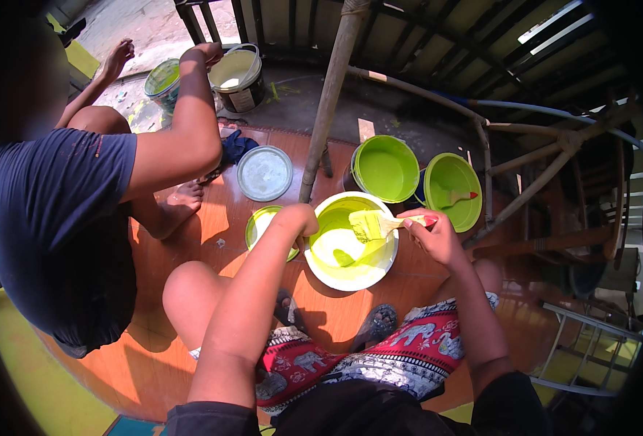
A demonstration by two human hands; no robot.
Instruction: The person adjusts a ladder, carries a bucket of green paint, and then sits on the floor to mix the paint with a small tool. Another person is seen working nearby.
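Note:
In front of my knees is a white bucket (pixel 350 282) with bright lime-green paint coating its inside. My left hand (pixel 301 218) is bent over its left rim and grips it there; the fingers are mostly hidden. My right hand (pixel 430 236) is closed around the red-tipped handle of a wide paintbrush (pixel 376 224). The paint-covered bristles point left, over the bucket's opening. Beside my left forearm stands a smaller lime-green paint container (pixel 261 222), partly hidden by the arm.
Two buckets of lime-green paint (pixel 387 168) (pixel 448 178) stand at right; a brush (pixel 461 196) lies in one. A grey lid (pixel 264 173) is on the tiles. At left, another person (pixel 59 218) sits by two more buckets (pixel 165 76) (pixel 238 80). A pole (pixel 332 102) rises behind the bucket.

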